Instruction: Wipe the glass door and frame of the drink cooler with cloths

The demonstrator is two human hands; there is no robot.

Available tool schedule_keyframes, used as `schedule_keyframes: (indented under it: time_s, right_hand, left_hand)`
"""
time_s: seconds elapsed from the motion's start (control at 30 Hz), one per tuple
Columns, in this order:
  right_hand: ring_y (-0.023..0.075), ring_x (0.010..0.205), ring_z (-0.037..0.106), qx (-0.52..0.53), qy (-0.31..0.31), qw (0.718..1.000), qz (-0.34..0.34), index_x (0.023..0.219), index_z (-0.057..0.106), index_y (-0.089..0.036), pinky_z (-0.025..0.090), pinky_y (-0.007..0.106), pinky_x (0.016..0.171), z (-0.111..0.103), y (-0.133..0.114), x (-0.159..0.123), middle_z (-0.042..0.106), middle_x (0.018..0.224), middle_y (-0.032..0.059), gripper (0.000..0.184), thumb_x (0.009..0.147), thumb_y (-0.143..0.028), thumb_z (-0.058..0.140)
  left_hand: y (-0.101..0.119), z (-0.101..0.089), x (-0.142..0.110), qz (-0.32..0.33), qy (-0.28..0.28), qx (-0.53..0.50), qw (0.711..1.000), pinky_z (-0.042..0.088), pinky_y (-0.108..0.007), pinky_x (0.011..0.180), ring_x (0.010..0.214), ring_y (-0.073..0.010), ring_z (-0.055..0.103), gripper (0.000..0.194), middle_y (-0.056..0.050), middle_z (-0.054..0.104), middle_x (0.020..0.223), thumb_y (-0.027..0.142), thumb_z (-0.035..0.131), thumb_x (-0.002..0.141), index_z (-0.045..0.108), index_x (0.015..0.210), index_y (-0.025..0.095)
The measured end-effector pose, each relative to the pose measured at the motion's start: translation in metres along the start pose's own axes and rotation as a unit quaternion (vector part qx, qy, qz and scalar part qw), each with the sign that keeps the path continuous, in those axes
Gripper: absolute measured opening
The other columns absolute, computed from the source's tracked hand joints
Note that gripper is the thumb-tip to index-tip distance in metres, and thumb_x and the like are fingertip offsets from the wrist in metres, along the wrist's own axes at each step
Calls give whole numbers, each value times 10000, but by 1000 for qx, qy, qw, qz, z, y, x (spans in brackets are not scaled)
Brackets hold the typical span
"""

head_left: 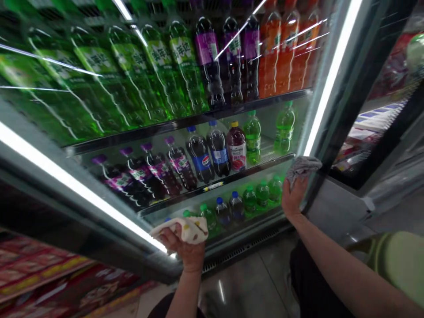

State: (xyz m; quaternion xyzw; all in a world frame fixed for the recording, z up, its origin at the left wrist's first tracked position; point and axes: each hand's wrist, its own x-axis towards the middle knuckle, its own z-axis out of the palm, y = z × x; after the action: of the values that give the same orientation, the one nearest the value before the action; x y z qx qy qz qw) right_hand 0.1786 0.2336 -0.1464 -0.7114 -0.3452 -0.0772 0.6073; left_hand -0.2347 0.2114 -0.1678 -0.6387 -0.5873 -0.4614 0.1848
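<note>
My left hand (187, 251) is closed on a cream cloth (194, 229) with yellow and brown spots. It is at the lower left of the drinks fridge, near the bottom end of the left light strip (99, 198). In my right hand (294, 198) is a bunched grey cloth (303, 167), up by the lower end of the right light strip (331, 84). Streaks of reflected light suggest a glass door (265, 137) in front of the bottles. Whether either cloth touches the glass, I cannot tell.
Behind the glass, shelves hold green bottles (159, 62), purple-labelled bottles (207, 48), orange bottles (273, 48) and a cola bottle (200, 154). Red packages (43, 269) stand at the lower left. A dark-framed cabinet (357, 145) is on the right. Below lies a tiled floor (245, 282).
</note>
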Motion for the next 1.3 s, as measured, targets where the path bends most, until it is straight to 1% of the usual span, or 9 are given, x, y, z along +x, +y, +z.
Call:
schedule_keyframes:
  time_s: [0.17,0.3,0.43,0.6,0.77,0.9,1.03,1.1,1.3]
  right_hand:
    - [402,1533,178,-35,-105,940,-323,1205,697,-249,251,676,1194,14,-20,-72,365,1588,113,370,885,-410,607]
    - [263,1471,350,10,-314,801,-509,1192,697,-459,243,586,1236,19,-16,-108,586,1426,-51,420,872,-196,621]
    - [136,1405,452,51,-463,651,-599,1317,634,-384,359,387,1208,22,-3,-130,577,1460,-81,521,889,-94,563]
    - [117,1369,492,80,-437,595,-669,1234,682,-227,424,323,1145,29,11,-149,601,1439,-26,435,883,-48,497]
    - [127,1384,486,78,-485,633,-599,1296,643,-323,392,403,1182,21,-8,-137,580,1462,-55,522,886,-46,477]
    - [209,1394,476,13,-471,736,-485,1255,660,-427,229,608,1232,14,-19,-104,625,1403,-47,448,909,-166,543]
    - [305,1417,417,-42,-317,874,-366,1032,751,-335,92,678,1219,13,-8,-68,646,1327,44,233,825,-392,661]
    - [351,1442,360,-60,-215,920,-322,983,745,-250,115,667,1215,13,1,-54,590,1368,114,345,782,-520,672]
    - [391,1508,236,-62,9,967,-246,1448,467,-93,265,687,1158,12,20,-24,249,1606,271,714,923,-576,473]
  left_hand:
    - [6,-1,1,57,81,48,994,229,-719,1223,1521,-473,142,769,-250,327,1552,345,748,765,416,1422,124]
    - [9,-5,4,82,85,42,992,219,-703,1231,1504,-431,207,733,-209,473,1412,361,748,783,437,1403,126]
    - [12,-7,6,118,98,77,985,209,-694,1235,1529,-421,154,815,-243,368,1515,311,738,802,342,1479,90]
    - [14,-6,4,120,93,101,983,154,-694,1251,1559,-449,28,883,-319,158,1621,326,719,825,257,1529,62]
    - [14,-6,-2,61,68,75,993,276,-749,1180,1542,-479,115,849,-339,213,1589,376,715,827,308,1511,79]
    - [14,-6,-5,45,66,64,995,266,-741,1190,1535,-479,136,767,-331,223,1598,360,712,827,394,1457,59]
    - [19,-4,-6,37,67,59,995,233,-729,1211,1548,-467,109,798,-316,221,1611,383,716,822,382,1473,64]
    - [24,-1,-9,56,75,57,994,214,-722,1220,1559,-454,85,798,-311,217,1620,358,709,824,373,1490,74]
    - [50,14,-28,157,-20,80,984,149,-702,1230,1524,-429,209,694,-223,387,1581,366,659,848,463,1496,209]
